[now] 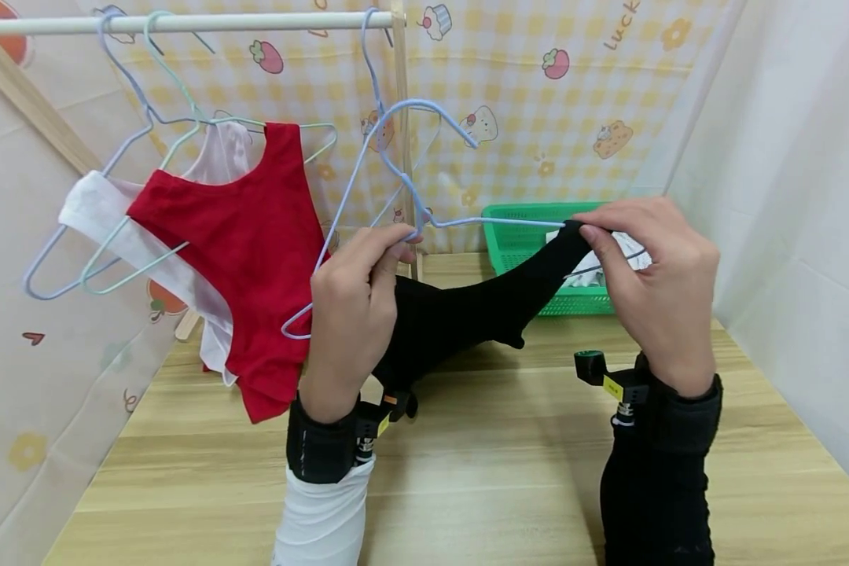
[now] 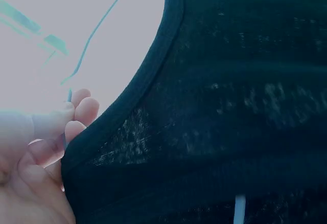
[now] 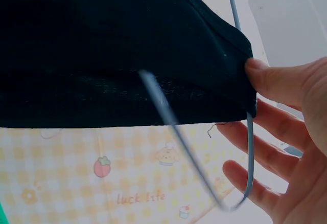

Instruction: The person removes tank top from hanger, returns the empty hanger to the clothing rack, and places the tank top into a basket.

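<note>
In the head view my left hand (image 1: 354,310) pinches a light blue clothes hanger (image 1: 498,221) below its hook, which curves up and to the right. A black tank top (image 1: 453,314) hangs from the hanger, its curved neckline showing in the left wrist view. With thumb and fingers my right hand (image 1: 654,275) pinches the top's right shoulder strap on the hanger's arm. The right wrist view shows the hanger's rounded end (image 3: 232,206) poking out past the strap, near the spread lower fingers. Whether the left fingers also grip cloth is unclear.
At left, a red tank top (image 1: 248,208) and a white top (image 1: 106,208) hang on hangers from a white rail (image 1: 184,24). Another hanger hangs by the rail's wooden post (image 1: 402,79). A green basket (image 1: 523,212) with white cloth stands at the back of the wooden table (image 1: 481,479).
</note>
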`<state>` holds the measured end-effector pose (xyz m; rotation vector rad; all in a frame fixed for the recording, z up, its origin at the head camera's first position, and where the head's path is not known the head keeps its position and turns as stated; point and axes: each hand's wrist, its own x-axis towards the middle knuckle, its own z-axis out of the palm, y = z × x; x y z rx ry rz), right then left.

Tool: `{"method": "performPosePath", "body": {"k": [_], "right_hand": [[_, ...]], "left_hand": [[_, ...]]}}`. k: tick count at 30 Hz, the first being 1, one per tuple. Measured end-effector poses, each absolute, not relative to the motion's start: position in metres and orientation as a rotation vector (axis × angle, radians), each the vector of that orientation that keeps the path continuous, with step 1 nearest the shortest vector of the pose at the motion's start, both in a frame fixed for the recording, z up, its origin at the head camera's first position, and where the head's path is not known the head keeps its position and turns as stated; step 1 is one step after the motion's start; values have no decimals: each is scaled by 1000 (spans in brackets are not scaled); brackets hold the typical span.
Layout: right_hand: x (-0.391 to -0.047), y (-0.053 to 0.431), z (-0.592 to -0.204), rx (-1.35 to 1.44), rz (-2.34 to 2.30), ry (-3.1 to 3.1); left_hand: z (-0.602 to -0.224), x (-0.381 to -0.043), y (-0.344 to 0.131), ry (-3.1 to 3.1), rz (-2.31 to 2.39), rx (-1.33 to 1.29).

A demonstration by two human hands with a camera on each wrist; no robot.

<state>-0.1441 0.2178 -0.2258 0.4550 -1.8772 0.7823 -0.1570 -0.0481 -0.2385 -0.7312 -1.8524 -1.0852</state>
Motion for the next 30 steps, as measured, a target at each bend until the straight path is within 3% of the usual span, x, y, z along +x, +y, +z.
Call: {"method": "performPosePath", "body": {"k": [16,30], "right_hand": [[-157,233,-233,266,899,-1791],[-163,220,-238,479,880,-1966]], "left_hand": [[-240,-166,-85,-1821,-1192,-536],[-242,-165,-66,-1798,-1457,-493]]}}
